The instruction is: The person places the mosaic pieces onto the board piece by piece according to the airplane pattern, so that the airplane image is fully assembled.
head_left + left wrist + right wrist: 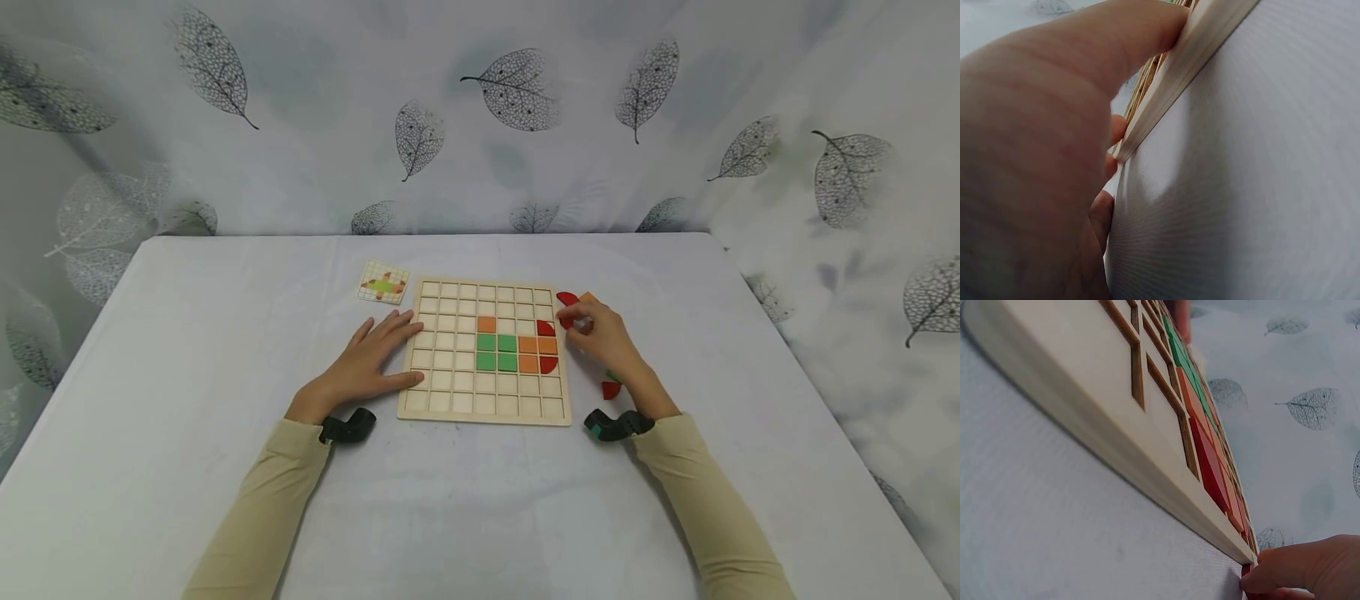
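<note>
A wooden grid board [450, 404] lies on the table. Several green squares [486, 362] and orange squares [528, 364] fill cells, with red quarter-round pieces [548, 365] in two cells near the right edge. My left hand [367, 362] rests on the board's left edge, fingers spread and thumb lower down on the rim. Just off the right edge, my right hand [603, 337] pinches a red piece [1246, 572] between thumb and fingers; its full outline is hidden by the fingers.
Above the board's left corner lies a pattern card [383, 282]. Beyond the right hand are a loose red piece [567, 297] and an orange piece [589, 297]. Nearer the right wrist lie another red piece [611, 390] and a partly covered green piece [614, 377].
</note>
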`<state>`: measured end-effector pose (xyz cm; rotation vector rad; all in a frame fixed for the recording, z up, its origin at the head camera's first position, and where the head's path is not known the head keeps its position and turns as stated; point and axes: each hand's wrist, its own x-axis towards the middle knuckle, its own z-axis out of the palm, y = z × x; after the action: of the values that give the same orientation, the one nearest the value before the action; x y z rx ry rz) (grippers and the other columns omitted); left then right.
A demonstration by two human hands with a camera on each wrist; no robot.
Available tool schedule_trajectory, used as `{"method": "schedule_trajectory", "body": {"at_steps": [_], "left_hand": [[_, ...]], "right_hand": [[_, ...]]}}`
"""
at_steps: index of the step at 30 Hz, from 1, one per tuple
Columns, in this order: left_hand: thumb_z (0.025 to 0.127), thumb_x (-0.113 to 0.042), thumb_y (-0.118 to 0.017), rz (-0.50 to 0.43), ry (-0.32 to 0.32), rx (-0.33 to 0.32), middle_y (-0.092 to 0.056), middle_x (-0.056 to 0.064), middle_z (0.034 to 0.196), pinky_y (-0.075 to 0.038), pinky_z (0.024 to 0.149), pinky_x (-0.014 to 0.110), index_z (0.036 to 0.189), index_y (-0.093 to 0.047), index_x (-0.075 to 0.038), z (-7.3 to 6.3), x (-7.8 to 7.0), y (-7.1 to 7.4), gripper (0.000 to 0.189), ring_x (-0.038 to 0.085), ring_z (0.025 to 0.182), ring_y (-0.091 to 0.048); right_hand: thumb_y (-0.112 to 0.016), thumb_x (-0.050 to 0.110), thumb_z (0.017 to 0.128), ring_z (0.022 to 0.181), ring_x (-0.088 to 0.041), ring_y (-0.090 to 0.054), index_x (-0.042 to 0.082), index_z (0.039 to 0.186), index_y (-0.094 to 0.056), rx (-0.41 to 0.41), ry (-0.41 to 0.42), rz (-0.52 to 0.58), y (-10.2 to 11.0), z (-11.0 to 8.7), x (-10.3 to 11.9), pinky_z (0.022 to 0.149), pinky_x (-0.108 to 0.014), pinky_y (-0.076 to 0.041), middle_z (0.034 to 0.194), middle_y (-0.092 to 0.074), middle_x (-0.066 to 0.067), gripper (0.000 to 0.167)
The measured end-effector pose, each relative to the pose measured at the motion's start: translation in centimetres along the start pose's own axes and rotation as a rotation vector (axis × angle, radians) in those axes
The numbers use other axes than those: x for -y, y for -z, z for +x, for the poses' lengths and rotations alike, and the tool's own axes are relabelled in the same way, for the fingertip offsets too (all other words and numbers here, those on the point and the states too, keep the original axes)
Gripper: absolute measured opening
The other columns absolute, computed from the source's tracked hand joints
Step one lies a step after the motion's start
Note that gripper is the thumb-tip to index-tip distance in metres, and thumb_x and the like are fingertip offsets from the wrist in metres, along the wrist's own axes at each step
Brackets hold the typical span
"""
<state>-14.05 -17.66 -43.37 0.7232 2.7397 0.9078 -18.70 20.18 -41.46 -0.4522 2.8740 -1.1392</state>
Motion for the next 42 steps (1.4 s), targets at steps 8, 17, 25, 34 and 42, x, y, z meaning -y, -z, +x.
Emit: {"method": "schedule_trajectory", "body": {"at_steps": [8,17,25,34,42], "left_hand": [[0.088,-0.044,-0.068,0.007,-0.001,0.001,-0.021,0.011,0.162,0.002,0.121,0.049,0.152,-0.035,-0.013,0.1,0.1,0.0,0.078,0.029,0.151,-0.008],[0.088,-0.043,-0.068,0.005,0.004,-0.001,-0.021,0.011,0.161,0.002,0.121,0.049,0.152,-0.035,-0.012,0.0,0.2,0.0,0.078,0.029,0.151,-0.009],[0.089,-0.044,-0.068,0.005,0.005,-0.004,-0.021,0.011,0.161,0.003,0.120,0.049,0.152,-0.035,-0.013,0.0,0.3,0.0,0.078,0.029,0.151,-0.008],[0.088,-0.044,-0.068,0.005,0.011,0.003,-0.020,0.010,0.162,0.004,0.121,0.048,0.152,-0.034,-0.014,0.0,0.2,-0.1,0.079,0.027,0.151,-0.007],[0.088,-0.043,-0.068,-0.001,0.005,0.001,-0.021,0.011,0.161,0.003,0.120,0.049,0.152,-0.035,-0.013,-0.1,0.1,0.0,0.078,0.029,0.151,-0.008]], "right_hand": [[-0.068,0.000,0.087,0.088,-0.031,-0.054,-0.006,0.118,-0.063,0.061,0.003,-0.062,0.4,0.1,-0.1,0.075,-0.037,-0.048,0.102,-0.060,-0.021,0.032],[-0.069,0.005,0.086,0.083,-0.026,-0.053,-0.003,0.116,-0.066,0.204,-0.024,-0.108,1.8,-0.1,-0.2,0.069,-0.031,-0.046,0.095,-0.059,-0.016,0.031],[-0.071,0.002,0.082,0.081,-0.025,-0.052,-0.003,0.111,-0.069,0.274,-0.039,-0.081,2.6,-0.2,-0.2,0.067,-0.029,-0.046,0.097,-0.059,-0.016,0.029],[-0.073,0.001,0.084,0.079,-0.023,-0.051,-0.004,0.108,-0.069,0.254,-0.022,-0.044,2.8,-0.7,-0.5,0.065,-0.027,-0.045,0.095,-0.058,-0.015,0.025],[-0.073,0.000,0.084,0.078,-0.021,-0.053,-0.004,0.106,-0.068,0.248,0.029,-0.051,2.9,-1.0,-0.9,0.064,-0.024,-0.046,0.090,-0.061,-0.012,0.023]]}}
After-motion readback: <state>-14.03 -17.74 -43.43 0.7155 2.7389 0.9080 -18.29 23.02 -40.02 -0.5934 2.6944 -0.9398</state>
